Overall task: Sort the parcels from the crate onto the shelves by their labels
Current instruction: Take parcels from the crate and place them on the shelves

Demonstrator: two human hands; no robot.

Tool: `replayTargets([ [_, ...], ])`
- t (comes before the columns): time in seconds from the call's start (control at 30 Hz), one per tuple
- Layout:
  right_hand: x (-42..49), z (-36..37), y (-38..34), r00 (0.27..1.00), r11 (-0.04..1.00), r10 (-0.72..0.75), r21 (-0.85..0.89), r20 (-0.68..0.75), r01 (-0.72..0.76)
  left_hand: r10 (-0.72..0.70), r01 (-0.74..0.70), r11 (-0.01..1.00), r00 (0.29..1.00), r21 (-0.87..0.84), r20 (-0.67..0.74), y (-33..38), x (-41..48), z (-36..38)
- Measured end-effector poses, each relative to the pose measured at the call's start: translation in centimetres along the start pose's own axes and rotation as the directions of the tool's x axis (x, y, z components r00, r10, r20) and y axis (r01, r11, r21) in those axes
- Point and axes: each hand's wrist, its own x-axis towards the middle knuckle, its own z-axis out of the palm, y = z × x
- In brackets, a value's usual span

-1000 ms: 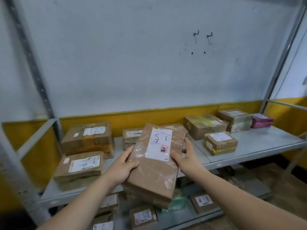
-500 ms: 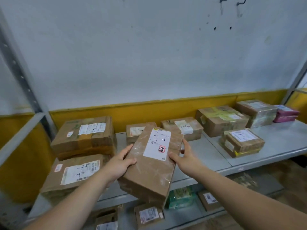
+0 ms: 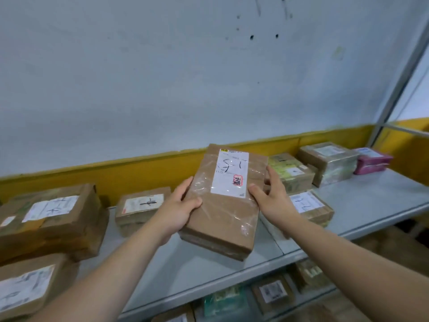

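A brown, tape-wrapped parcel (image 3: 222, 219) with a white handwritten label (image 3: 229, 175) is held tilted over the grey shelf (image 3: 185, 273).

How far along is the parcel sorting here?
Done: several labelled parcels already lie on the grey shelf, such as the large box at left and the pink parcel at right. In hand: the left hand and right hand hold one brown parcel, tilted, over the shelf. Left: setting it down; the crate is out of view, so the remainder is unknown.
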Motion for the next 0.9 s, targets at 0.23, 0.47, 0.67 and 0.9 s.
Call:
replayTargets([
  [0.23,0.9,-15.5,3.8,0.955,0.992,0.103,-0.037,-0.279,-0.118,0.041,-0.044,0.999,0.974,0.009,0.225,5.2,5.3,16.6],
  [0.47,1.2,-26.9,9.6,0.817,0.955,0.256,0.004,-0.516,-0.297,0.062,-0.065,0.998,0.896,-0.008,0.440,7.2,10.3,31.6],
  [0.67,4.9,-34.1,13.8,0.788,0.938,0.283,-0.011,-0.546,-0.345,0.061,-0.084,0.996,0.849,0.019,0.524,7.9,16.8,41.4],
  [0.9,10.9,-39.1,18.2,0.775,0.883,0.391,-0.034,-0.497,-0.468,-0.010,-0.050,0.994,0.840,0.096,0.542,7.5,23.8,48.3],
])
